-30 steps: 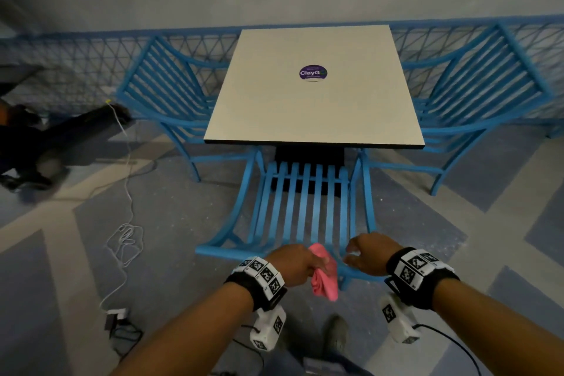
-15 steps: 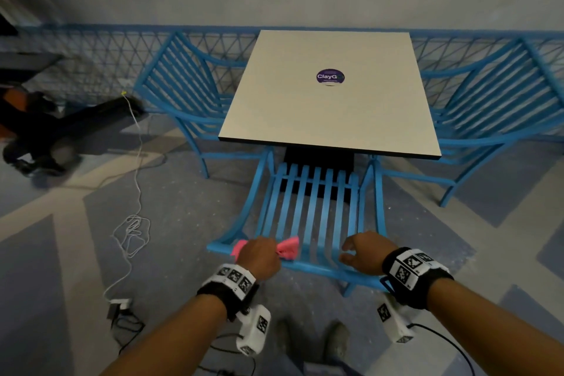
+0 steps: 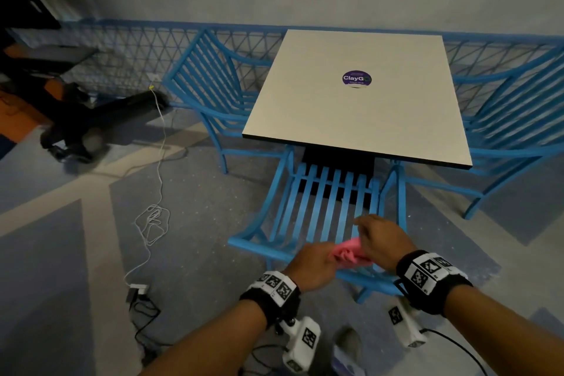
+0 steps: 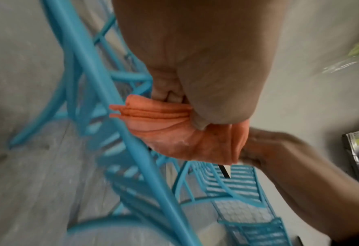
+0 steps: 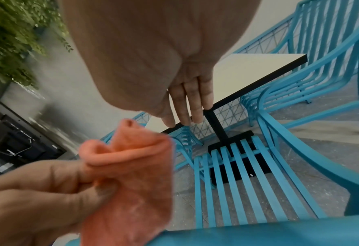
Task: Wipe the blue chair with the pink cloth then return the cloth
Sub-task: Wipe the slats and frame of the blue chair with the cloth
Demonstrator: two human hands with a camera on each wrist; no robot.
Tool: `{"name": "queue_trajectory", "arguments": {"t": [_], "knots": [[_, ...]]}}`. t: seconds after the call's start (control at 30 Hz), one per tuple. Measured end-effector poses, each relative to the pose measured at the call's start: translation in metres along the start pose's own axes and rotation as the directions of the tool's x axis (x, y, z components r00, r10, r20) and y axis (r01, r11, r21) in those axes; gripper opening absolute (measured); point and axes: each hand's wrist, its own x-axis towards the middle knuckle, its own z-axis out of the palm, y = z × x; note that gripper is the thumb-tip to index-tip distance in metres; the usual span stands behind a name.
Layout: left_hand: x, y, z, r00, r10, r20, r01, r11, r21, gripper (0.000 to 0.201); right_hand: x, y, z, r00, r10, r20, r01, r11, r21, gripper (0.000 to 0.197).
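The blue chair (image 3: 320,207) stands tucked under the table with its slatted back toward me. My left hand (image 3: 314,265) grips the bunched pink cloth (image 3: 348,253) just above the chair's top rail (image 4: 102,99). In the left wrist view the cloth (image 4: 170,133) bulges out of that fist. My right hand (image 3: 381,241) lies over the cloth's right end and touches it. The right wrist view shows its fingers (image 5: 187,103) straight, with the cloth (image 5: 132,183) below them in my left hand (image 5: 37,191). The right thumb is hidden.
A square table (image 3: 351,101) with a round sticker stands beyond the chair, flanked by two more blue chairs (image 3: 213,94) (image 3: 503,119). A blue lattice fence (image 3: 122,55) runs behind. A white cable (image 3: 152,223) and a plug block (image 3: 137,288) lie on the floor at left.
My left hand slid the cloth along the top rail to the left, then back to the right. My right hand left the rail and came onto the cloth.
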Motion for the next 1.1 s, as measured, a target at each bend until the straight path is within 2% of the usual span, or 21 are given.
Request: {"name": "queue_trajectory", "arguments": {"t": [0.07,0.13,0.23,0.3,0.37,0.43,0.53,0.6,0.73,0.83,0.93,1.03,1.1], "knots": [[-0.009,-0.020,-0.028,0.996,0.034,-0.077,-0.031,0.999,0.037,0.025,0.005,-0.002,0.001,1.000,-0.019,-0.012,0.019,1.000,0.022,0.022],[-0.016,-0.044,-0.057,0.982,0.041,-0.184,-0.024,0.996,0.090,0.041,0.009,-0.004,0.004,0.999,-0.015,0.039,0.014,1.000,0.019,0.031],[-0.028,-0.079,-0.102,0.931,-0.106,-0.348,0.203,0.945,0.257,0.033,0.011,-0.010,0.010,0.990,0.022,0.140,-0.021,1.000,-0.006,0.043],[-0.034,-0.106,-0.117,0.888,-0.208,-0.411,0.329,0.911,0.249,0.028,0.012,-0.015,0.015,0.982,0.027,0.188,-0.020,0.999,-0.040,0.046],[-0.039,-0.119,-0.114,0.883,-0.278,-0.378,0.393,0.877,0.275,0.031,0.014,-0.020,0.017,0.976,0.035,0.215,-0.024,0.998,-0.055,0.048],[-0.041,-0.120,-0.095,0.903,-0.276,-0.329,0.382,0.866,0.323,0.033,0.014,-0.025,0.017,0.971,0.040,0.237,-0.026,0.998,-0.063,0.048],[-0.034,-0.106,-0.061,0.928,-0.165,-0.335,0.284,0.894,0.347,0.030,0.017,-0.032,0.016,0.967,0.027,0.253,-0.008,0.997,-0.075,0.048],[-0.023,-0.091,-0.040,0.938,-0.167,-0.303,0.261,0.917,0.302,0.027,0.020,-0.034,0.015,0.968,0.013,0.250,0.007,0.997,-0.080,0.048],[-0.002,-0.055,-0.008,0.969,-0.149,-0.199,0.198,0.947,0.253,0.024,0.022,-0.036,0.013,0.973,0.013,0.229,-0.001,0.999,-0.053,0.047],[0.009,-0.024,0.006,0.989,-0.136,-0.053,0.143,0.971,0.190,0.022,0.019,-0.034,0.011,0.979,-0.012,0.202,0.022,0.999,-0.050,0.046],[0.007,0.006,-0.001,0.990,-0.130,0.053,0.131,0.991,-0.019,0.029,0.013,-0.028,0.007,0.984,-0.027,0.176,0.034,0.999,-0.037,0.048],[0.000,0.018,-0.025,0.990,-0.133,0.043,0.137,0.983,-0.120,0.040,0.007,-0.018,-0.001,0.988,-0.011,0.153,0.011,1.000,0.006,0.055],[-0.006,0.011,-0.049,0.986,-0.166,0.010,0.166,0.974,-0.152,0.039,0.002,-0.009,-0.005,0.990,0.041,0.138,-0.048,0.998,0.048,0.058]]}}
